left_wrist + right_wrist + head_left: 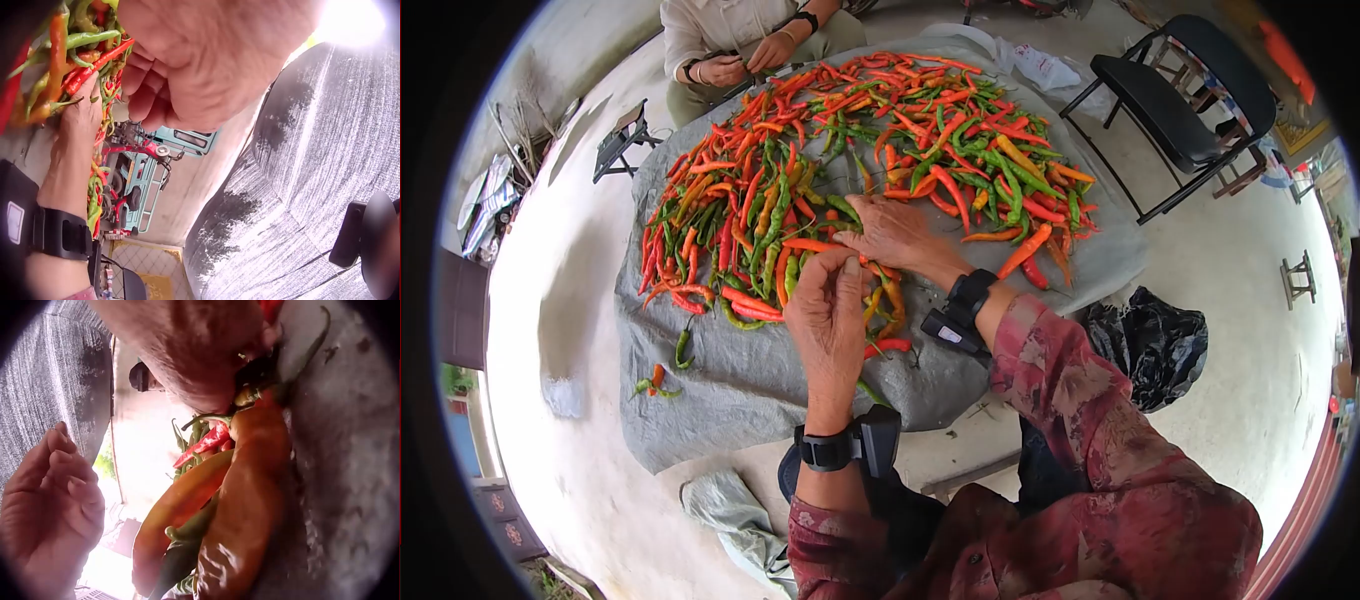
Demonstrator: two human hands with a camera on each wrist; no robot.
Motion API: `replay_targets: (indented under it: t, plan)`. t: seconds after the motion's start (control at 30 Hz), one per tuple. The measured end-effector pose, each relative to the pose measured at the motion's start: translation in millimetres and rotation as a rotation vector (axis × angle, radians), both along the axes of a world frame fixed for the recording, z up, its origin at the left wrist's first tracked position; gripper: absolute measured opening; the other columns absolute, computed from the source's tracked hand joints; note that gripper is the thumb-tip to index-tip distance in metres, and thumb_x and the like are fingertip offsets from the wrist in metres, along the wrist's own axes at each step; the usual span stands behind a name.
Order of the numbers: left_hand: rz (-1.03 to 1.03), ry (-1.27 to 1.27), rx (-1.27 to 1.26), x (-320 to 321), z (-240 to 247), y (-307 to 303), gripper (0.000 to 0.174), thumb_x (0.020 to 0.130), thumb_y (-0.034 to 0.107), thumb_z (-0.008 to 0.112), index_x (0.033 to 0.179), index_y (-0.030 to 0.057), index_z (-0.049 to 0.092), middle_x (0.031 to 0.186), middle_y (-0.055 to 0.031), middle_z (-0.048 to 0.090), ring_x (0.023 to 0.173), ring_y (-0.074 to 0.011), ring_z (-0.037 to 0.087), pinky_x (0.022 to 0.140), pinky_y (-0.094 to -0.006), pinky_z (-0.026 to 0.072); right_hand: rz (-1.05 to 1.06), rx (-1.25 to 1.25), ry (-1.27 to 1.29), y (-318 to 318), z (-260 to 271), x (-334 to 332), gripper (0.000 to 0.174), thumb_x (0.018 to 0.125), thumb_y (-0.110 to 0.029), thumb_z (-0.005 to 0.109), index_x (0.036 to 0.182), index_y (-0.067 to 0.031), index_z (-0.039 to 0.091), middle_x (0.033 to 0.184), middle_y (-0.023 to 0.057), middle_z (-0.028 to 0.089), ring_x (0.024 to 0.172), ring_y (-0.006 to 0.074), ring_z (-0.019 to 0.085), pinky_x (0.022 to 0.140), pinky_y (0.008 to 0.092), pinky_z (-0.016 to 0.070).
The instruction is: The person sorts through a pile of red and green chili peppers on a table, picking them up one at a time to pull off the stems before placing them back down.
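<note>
Where chillies [870, 150] cover a grey tarp [730, 390], concrete floor [580, 330], black chair [1170, 100]

The curled fingertips of the left hand [828, 318] hid whatever they might have pinched. The right hand [895, 235] covered the peppers [850, 130] under it, and its wrist view showed it as a blur cut by the top edge. The second person [740, 35] was cropped above the chest.

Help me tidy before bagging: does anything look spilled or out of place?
A few small red and green chilli peppers lie alone near the left edge of the grey woven sheet, apart from the main heap of red, orange and green chillies. Nothing else stands out.
</note>
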State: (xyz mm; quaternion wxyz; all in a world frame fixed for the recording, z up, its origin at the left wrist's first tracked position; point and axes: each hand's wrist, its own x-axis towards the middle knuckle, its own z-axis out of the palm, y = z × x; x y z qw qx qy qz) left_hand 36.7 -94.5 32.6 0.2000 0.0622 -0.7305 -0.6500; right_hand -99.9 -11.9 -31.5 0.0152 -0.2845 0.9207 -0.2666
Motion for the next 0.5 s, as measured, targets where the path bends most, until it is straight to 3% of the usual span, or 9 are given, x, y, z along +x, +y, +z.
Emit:
replay_targets:
  t: [0.1, 0.27, 0.33, 0.5]
  plan:
    - [-0.016, 0.009, 0.005, -3.3, -3.1, 0.1, 0.015, 0.092, 0.012, 0.051, 0.098, 0.0001, 0.058, 0.078, -0.0024, 0.060, 0.068, -0.0065, 0.053, 0.064, -0.0209, 0.0450, -0.004, 0.052, -0.209, 0.5, 6.2, -1.3, 0.065, 0.076, -0.044, 0.062, 0.120, 0.0008, 0.047, 0.099, 0.0216, 0.061, 0.095, 0.0349, 0.058, 0.079, 0.0422, 0.0461]
    - [0.030, 0.034, -0.016, -4.7, -8.0, -6.4, 0.016, 0.092, 0.013, 0.052, 0.099, 0.0001, 0.058, 0.078, -0.0018, 0.059, 0.068, -0.0060, 0.052, 0.063, -0.0204, 0.0443, 0.047, -0.176, -0.161, 5.9, -16.1, 6.3, 0.048, 0.069, -0.031, 0.065, 0.108, -0.0030, 0.058, 0.095, 0.0183, 0.063, 0.090, 0.0347, 0.059, 0.076, 0.0415, 0.0466]
    - [0.049, 0.038, -0.031, -4.3, -7.6, -12.2, 0.016, 0.092, 0.013, 0.052, 0.099, 0.0001, 0.058, 0.078, -0.0019, 0.059, 0.068, -0.0058, 0.052, 0.063, -0.0204, 0.0443, 0.141, -0.134, -0.136, 17.7, -6.0, 18.2, 0.040, 0.067, -0.022, 0.063, 0.105, -0.0082, 0.061, 0.092, 0.0171, 0.063, 0.089, 0.0350, 0.059, 0.074, 0.0426, 0.0463]
    - [0.073, 0.008, -0.099, -3.3, -13.7, -21.8, 0.016, 0.091, 0.013, 0.052, 0.099, -0.0004, 0.058, 0.078, -0.0020, 0.060, 0.069, -0.0053, 0.053, 0.063, -0.0199, 0.0440, 0.382, 0.028, -0.226, 65.9, 28.5, 28.3, 0.030, 0.071, -0.011, 0.057, 0.101, -0.0065, 0.061, 0.083, 0.0164, 0.062, 0.080, 0.0343, 0.060, 0.070, 0.0428, 0.0456]
